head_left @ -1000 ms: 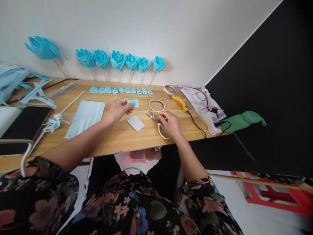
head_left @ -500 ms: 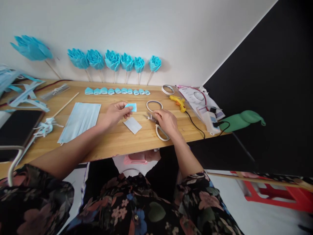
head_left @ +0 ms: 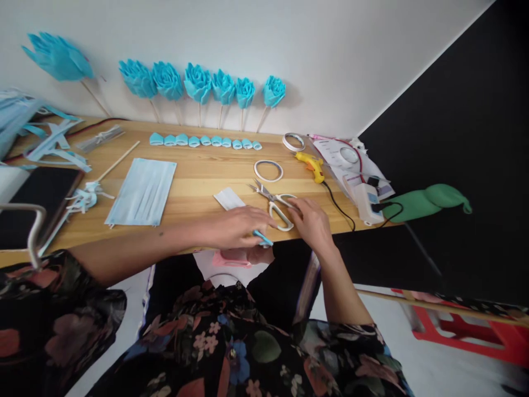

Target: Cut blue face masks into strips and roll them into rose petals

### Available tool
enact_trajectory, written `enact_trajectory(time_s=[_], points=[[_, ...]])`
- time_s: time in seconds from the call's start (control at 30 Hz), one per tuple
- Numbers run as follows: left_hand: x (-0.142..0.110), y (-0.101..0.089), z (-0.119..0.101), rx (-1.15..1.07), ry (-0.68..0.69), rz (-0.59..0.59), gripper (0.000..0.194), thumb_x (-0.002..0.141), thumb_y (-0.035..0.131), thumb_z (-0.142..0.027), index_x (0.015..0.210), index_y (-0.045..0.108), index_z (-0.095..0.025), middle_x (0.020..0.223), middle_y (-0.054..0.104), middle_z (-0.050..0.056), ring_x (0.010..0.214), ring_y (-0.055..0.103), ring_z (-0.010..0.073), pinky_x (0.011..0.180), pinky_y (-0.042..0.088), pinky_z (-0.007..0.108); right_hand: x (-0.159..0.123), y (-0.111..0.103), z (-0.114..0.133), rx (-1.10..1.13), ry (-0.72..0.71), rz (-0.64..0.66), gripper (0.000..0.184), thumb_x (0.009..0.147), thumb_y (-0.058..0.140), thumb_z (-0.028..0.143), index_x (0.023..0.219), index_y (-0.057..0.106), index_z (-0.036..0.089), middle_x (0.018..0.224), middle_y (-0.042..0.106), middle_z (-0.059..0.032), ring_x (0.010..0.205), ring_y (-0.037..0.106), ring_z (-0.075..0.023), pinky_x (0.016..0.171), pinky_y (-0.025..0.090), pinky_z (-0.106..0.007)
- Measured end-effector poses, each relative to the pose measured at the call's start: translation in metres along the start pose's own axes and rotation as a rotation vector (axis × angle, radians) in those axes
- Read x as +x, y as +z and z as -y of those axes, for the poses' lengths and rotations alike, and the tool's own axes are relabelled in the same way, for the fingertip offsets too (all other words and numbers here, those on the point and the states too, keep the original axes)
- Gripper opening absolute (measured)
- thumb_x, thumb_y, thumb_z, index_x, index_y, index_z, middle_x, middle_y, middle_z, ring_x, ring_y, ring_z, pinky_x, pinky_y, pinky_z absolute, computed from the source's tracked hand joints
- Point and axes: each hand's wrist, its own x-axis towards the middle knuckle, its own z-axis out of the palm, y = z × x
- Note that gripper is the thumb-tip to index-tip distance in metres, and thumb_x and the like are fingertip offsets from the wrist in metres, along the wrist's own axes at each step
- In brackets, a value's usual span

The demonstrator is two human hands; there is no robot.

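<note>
My left hand (head_left: 239, 227) is at the table's front edge, closed on a small blue piece of mask fabric (head_left: 263, 239) that sticks out past its fingers. White-handled scissors (head_left: 266, 192) lie on the wood with their blades slightly apart. At the far handle loop, my right hand (head_left: 311, 221) rests with its fingertips touching or just beside it, fingers loosely spread and not gripping. A pale rectangular piece of fabric (head_left: 229, 198) lies flat behind my left hand, which hides its near end.
A row of folded blue petals (head_left: 216, 141) lies before several blue fabric flowers (head_left: 197, 82) on sticks. A face mask (head_left: 144, 190) is at left. Tape rolls (head_left: 268, 171), a yellow glue gun (head_left: 309, 164) with its cable and a power strip (head_left: 367, 204) are at right.
My left hand has moved right and toward me with the blue piece. My right hand has drawn back rightward off the scissors, uncovering them. The view has shifted slightly.
</note>
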Motion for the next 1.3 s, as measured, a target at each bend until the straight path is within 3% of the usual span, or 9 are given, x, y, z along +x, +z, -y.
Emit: enact_trajectory(time_s=[0.13, 0.3, 0.43, 0.67, 0.97, 1.17, 1.3], points=[[0.011, 0.03, 0.011, 0.19, 0.101, 0.095, 0.009, 0.089, 0.067, -0.017, 0.093, 0.074, -0.021, 0.147, 0.063, 0.013, 0.141, 0.054, 0.0311, 0.117, 0.039, 0.051, 0.001, 0.004, -0.001, 0.031, 0.001, 0.007, 0.032, 0.098, 0.053, 0.024, 0.124, 0.071, 0.023, 0.113, 0.075, -0.0119, 0.105, 0.068, -0.0299, 0.092, 0.054, -0.043], [0.014, 0.049, 0.022, 0.282, 0.15, 0.069, 0.02, 0.091, 0.063, -0.014, 0.107, 0.073, -0.018, 0.15, 0.059, 0.016, 0.145, 0.05, 0.0304, 0.12, 0.039, 0.049, 0.003, 0.012, -0.007, 0.087, 0.006, -0.019, 0.032, 0.099, 0.049, 0.024, 0.119, 0.073, 0.022, 0.11, 0.075, -0.0129, 0.105, 0.067, -0.0288, 0.094, 0.054, -0.044], [0.017, 0.051, 0.023, 0.313, 0.15, 0.031, 0.023, 0.091, 0.063, -0.012, 0.111, 0.071, -0.017, 0.143, 0.065, 0.016, 0.14, 0.053, 0.0284, 0.117, 0.044, 0.044, 0.006, 0.016, -0.016, 0.105, 0.006, -0.042, 0.029, 0.1, 0.049, 0.027, 0.11, 0.075, 0.02, 0.104, 0.075, -0.0131, 0.1, 0.067, -0.0284, 0.092, 0.053, -0.043], [0.015, 0.051, 0.026, 0.324, 0.198, 0.011, 0.017, 0.092, 0.063, -0.014, 0.107, 0.071, -0.015, 0.14, 0.065, 0.02, 0.137, 0.055, 0.0308, 0.113, 0.047, 0.047, 0.01, 0.015, -0.023, 0.12, -0.018, -0.037, 0.028, 0.1, 0.048, 0.026, 0.107, 0.075, 0.021, 0.104, 0.075, -0.0126, 0.099, 0.068, -0.0273, 0.09, 0.054, -0.041], [0.009, 0.051, 0.021, 0.304, 0.148, 0.033, 0.035, 0.096, 0.057, -0.014, 0.13, 0.064, -0.017, 0.146, 0.062, 0.017, 0.143, 0.05, 0.0274, 0.117, 0.045, 0.045, -0.006, 0.014, 0.008, -0.024, 0.019, -0.077, 0.033, 0.103, 0.045, 0.03, 0.111, 0.076, 0.019, 0.1, 0.075, -0.0137, 0.095, 0.066, -0.0282, 0.088, 0.053, -0.042], [0.011, 0.055, 0.025, 0.311, 0.165, 0.044, 0.032, 0.097, 0.058, -0.016, 0.128, 0.065, -0.017, 0.146, 0.062, 0.016, 0.144, 0.05, 0.0262, 0.118, 0.044, 0.044, -0.013, 0.016, 0.019, -0.076, 0.063, -0.103, 0.035, 0.103, 0.043, 0.026, 0.111, 0.076, 0.02, 0.101, 0.075, -0.0138, 0.093, 0.066, -0.0276, 0.087, 0.051, -0.041], [0.01, 0.05, 0.023, 0.267, 0.148, 0.017, 0.023, 0.093, 0.061, -0.013, 0.113, 0.069, -0.018, 0.146, 0.062, 0.016, 0.142, 0.053, 0.027, 0.116, 0.045, 0.044, 0.009, 0.004, 0.018, -0.039, 0.101, -0.066, 0.032, 0.101, 0.047, 0.027, 0.105, 0.078, 0.02, 0.101, 0.076, -0.0136, 0.095, 0.067, -0.0279, 0.085, 0.05, -0.038]])
